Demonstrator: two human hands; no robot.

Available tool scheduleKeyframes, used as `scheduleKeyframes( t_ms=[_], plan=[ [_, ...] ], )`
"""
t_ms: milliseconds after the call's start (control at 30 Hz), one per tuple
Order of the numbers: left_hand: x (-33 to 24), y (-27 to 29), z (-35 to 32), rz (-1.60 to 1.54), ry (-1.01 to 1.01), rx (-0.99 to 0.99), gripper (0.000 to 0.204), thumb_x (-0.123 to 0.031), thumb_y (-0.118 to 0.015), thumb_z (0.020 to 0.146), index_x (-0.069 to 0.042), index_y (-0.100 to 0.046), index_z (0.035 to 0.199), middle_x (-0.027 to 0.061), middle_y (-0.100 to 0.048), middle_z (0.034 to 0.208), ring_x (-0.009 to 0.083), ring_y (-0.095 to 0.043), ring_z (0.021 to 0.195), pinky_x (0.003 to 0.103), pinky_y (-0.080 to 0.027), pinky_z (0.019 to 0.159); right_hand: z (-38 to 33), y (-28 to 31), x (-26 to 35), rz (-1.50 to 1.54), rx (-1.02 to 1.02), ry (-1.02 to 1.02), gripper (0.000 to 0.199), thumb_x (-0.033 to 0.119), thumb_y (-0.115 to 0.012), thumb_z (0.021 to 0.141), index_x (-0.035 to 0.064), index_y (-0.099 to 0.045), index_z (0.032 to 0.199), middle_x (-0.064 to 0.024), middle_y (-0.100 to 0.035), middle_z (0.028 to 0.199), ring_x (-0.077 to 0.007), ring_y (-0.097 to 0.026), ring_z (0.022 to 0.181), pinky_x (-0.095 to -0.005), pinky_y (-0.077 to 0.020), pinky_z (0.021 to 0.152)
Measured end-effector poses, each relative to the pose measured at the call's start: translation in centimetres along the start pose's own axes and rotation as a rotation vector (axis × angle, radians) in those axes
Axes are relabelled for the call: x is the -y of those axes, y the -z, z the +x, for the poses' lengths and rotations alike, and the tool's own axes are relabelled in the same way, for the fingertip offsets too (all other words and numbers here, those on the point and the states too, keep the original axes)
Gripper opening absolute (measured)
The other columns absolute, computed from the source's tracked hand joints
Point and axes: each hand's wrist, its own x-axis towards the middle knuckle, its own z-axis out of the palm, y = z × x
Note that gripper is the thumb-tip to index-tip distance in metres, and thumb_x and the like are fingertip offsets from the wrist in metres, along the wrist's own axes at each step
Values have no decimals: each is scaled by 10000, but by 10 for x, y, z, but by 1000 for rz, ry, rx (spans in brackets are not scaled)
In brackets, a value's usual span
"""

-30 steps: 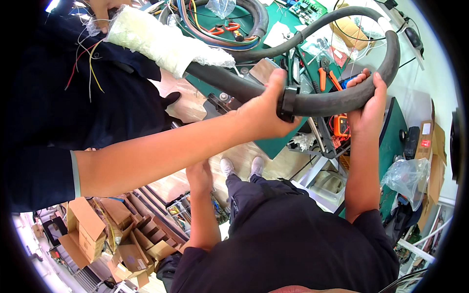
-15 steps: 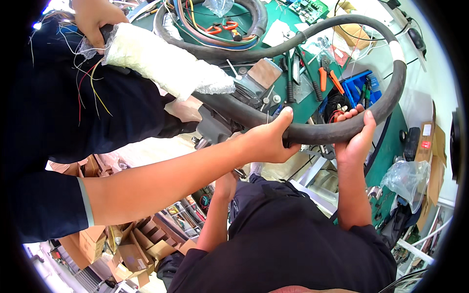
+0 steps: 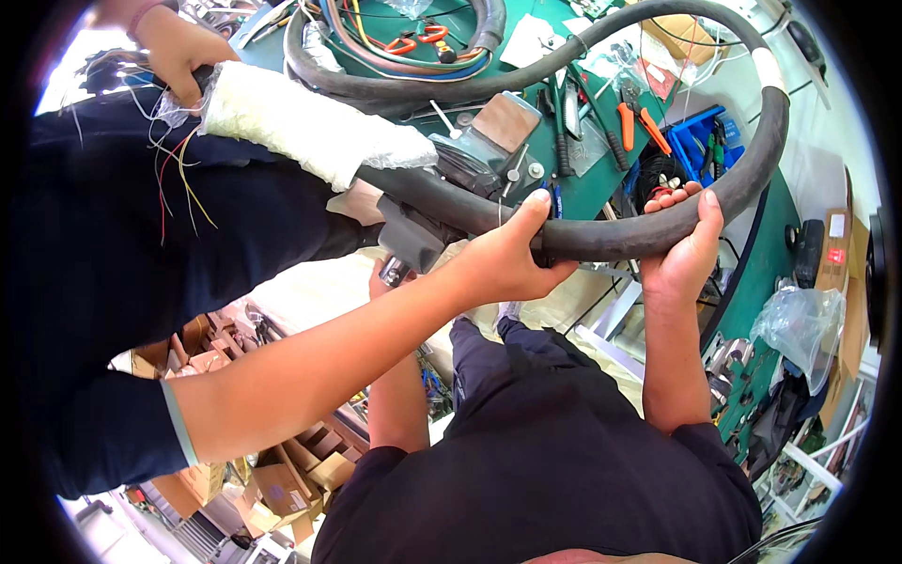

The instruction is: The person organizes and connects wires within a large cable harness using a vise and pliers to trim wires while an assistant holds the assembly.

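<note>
My right hand (image 3: pixel 678 256) wraps round a thick black cable (image 3: pixel 606 242) from below, thumb up its near side. Just left of it, a co-worker's hand (image 3: pixel 517 258) grips the same cable. The co-worker's other hand (image 3: pixel 186 58) holds the far left end, where thin coloured wires stick out beside a white padded wrapping (image 3: pixel 305 127). Only a sliver of my left hand (image 3: pixel 379 280) shows past the co-worker's forearm; its fingers are mostly hidden. It lies against a dark grey tool (image 3: pixel 413 235) with a metal tube-like end, under the cable.
Orange-handled pliers (image 3: pixel 641 127), a blue tray (image 3: pixel 693 146) and another coiled cable (image 3: pixel 489 38) lie on the green table (image 3: pixel 590 193). Clear plastic bags (image 3: pixel 803 329) hang at right. Cardboard boxes (image 3: pixel 282 489) are piled at lower left. The co-worker's forearm (image 3: pixel 319 362) crosses in front of mine.
The held part of the cable has risen slightly in view, with my right hand still on it. My left hand and forearm have shifted left, and more of the grey tool shows.
</note>
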Motion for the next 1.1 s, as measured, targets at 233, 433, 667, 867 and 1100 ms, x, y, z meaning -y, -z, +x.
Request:
scheduleKeyframes(
  t_ms=[233, 433, 667, 867, 1100],
  plan=[
    [-52, 11, 41, 672, -712, -73, 313, -202, -641, 893, -119, -523, 1171, 16, -516, 905, 134, -550, 770, 347, -514, 722, -8, -12, -1, -68, -5, 4, 306, 297, -585, 900, 39, -531, 1056, -67, -572, 869, -193, -601, 765, -391, -533, 755],
    [-36, 24, -46, -509, 179, -211, 316, -203, -647, 882, -120, -524, 1161, 26, -522, 892, 151, -558, 768, 351, -514, 723, -13, -9, -4, -90, -14, 5, 309, 296, -580, 898, 38, -532, 1061, -67, -572, 857, -199, -606, 772, -388, -531, 763],
    [-14, 9, -32, -720, 341, -91, 321, -205, -655, 870, -120, -524, 1150, 37, -529, 878, 170, -568, 766, 356, -513, 725, -12, 11, -10, -58, -69, 3, 304, 294, -576, 898, 42, -531, 1063, -72, -570, 859, -211, -599, 763, -397, -522, 773],
    [-48, 15, -8, -579, 196, 75, 325, -207, -662, 859, -120, -525, 1141, 46, -535, 865, 187, -577, 764, 360, -512, 726, -15, 13, -10, -73, -59, 1, 297, 291, -568, 907, 41, -529, 1063, -78, -571, 867, -202, -588, 782, -399, -517, 789],
    [-23, 21, -27, -705, 350, -75, 330, -209, -670, 847, -121, -526, 1130, 58, -542, 850, 206, -587, 762, 365, -511, 728, -12, 14, -10, -55, -76, -9, 299, 283, -562, 911, 36, -527, 1076, -81, -565, 867, -200, -580, 804, -408, -519, 789]
  ],
)
